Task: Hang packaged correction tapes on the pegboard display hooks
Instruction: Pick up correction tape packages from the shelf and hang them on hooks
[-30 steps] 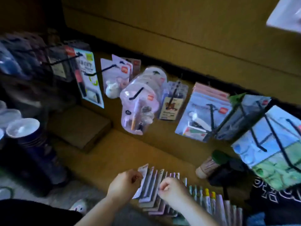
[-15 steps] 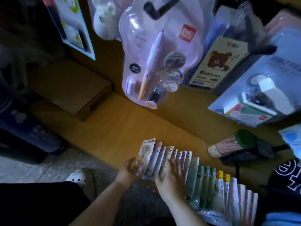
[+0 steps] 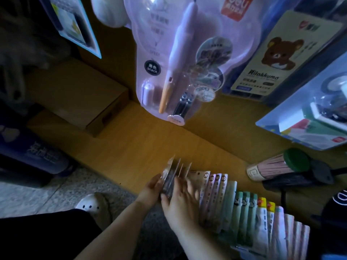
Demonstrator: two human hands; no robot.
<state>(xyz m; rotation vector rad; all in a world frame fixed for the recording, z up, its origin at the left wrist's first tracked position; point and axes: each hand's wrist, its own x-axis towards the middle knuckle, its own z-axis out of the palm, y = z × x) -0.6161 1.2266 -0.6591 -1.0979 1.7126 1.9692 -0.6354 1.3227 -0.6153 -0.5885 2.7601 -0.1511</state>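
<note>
A fanned row of packaged correction tapes (image 3: 242,207) lies on the wooden shelf (image 3: 142,147), running from the lower middle toward the bottom right. At its left end, a few packs (image 3: 175,171) stand gathered upright between my hands. My left hand (image 3: 152,188) grips this small stack from the left side. My right hand (image 3: 183,201) presses against the stack from the right with fingers spread; it is motion-blurred. Above hang other blister packs: a lilac pen pack (image 3: 180,59), a bear-printed pack (image 3: 277,53) and a blue-backed tape pack (image 3: 315,117).
A brown cardboard box (image 3: 78,94) sits on the shelf at the left. A green-capped tube of sticks (image 3: 277,166) lies at the right beside a black object (image 3: 300,179). My shoe (image 3: 90,203) shows on the speckled floor below the shelf edge.
The camera has moved closer to the shelf. My hands have pulled the leftmost packs together into an upright stack, where before they lay fanned.
</note>
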